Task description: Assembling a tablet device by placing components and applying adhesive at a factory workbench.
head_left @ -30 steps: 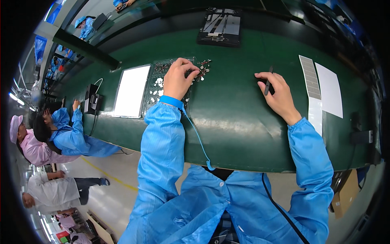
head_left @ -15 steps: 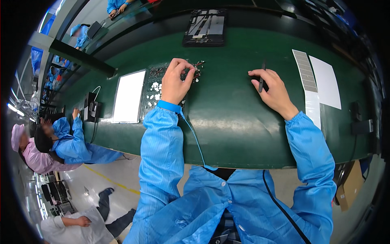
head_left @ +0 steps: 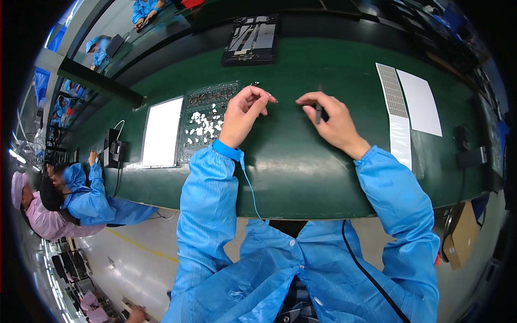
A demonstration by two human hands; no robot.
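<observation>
My left hand (head_left: 243,117), with a blue strap (head_left: 226,151) at its wrist, is held above the green table. Its thumb and index finger pinch a tiny dark reddish part (head_left: 273,99), too small to make out fully. To the right, my right hand (head_left: 338,123) holds slim black tweezers (head_left: 318,113), seen nearly end-on. A gap separates the two hands. Left of my left hand lies a clear tray (head_left: 189,141) with small dark-and-red parts and scattered white pieces, partly hidden by that hand.
A white panel (head_left: 162,132) lies left of the tray. An opened tablet (head_left: 252,42) is at the far side. On the right are a label strip (head_left: 393,89) and white paper (head_left: 421,102). A black device (head_left: 114,148) stands left, near a person in blue (head_left: 91,188).
My right hand has come left with the tweezers, closer to my left hand. My left hand has moved slightly right off the tray's parts, a small part now showing at its fingertips.
</observation>
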